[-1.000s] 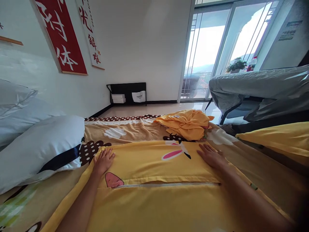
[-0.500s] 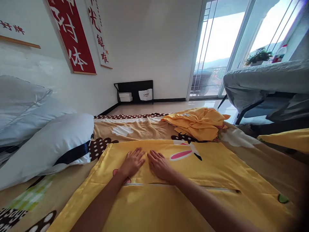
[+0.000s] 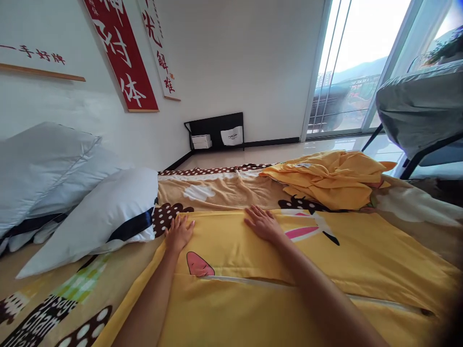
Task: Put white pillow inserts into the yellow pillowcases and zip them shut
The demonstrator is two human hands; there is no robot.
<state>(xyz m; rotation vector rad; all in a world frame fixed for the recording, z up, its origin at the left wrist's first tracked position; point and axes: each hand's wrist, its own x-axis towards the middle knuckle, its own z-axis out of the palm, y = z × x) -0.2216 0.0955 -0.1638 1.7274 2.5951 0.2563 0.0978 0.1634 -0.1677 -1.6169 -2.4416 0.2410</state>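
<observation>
1. The pillowcase (image 3: 253,270) lies flat on the bed (image 3: 224,190), at the 6 o'clock side of the view.
2. The left hand (image 3: 178,233) rests on its far left corner; the right hand (image 3: 263,224) rests on its far edge, toward the middle.
3. The pillows (image 3: 72,193) are stacked at 9 o'clock, just beside the pillowcase.
4. A crumpled cloth (image 3: 333,178) lies at 1 o'clock, behind the pillowcase.
5. A rack (image 3: 217,131) stands on the floor at 12 o'clock, beyond the bed.

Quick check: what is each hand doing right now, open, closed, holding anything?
Left hand: open, flat on the near-left corner of the yellow cover, holding nothing.
Right hand: open, palm down on the same cover's far edge, holding nothing.
</observation>
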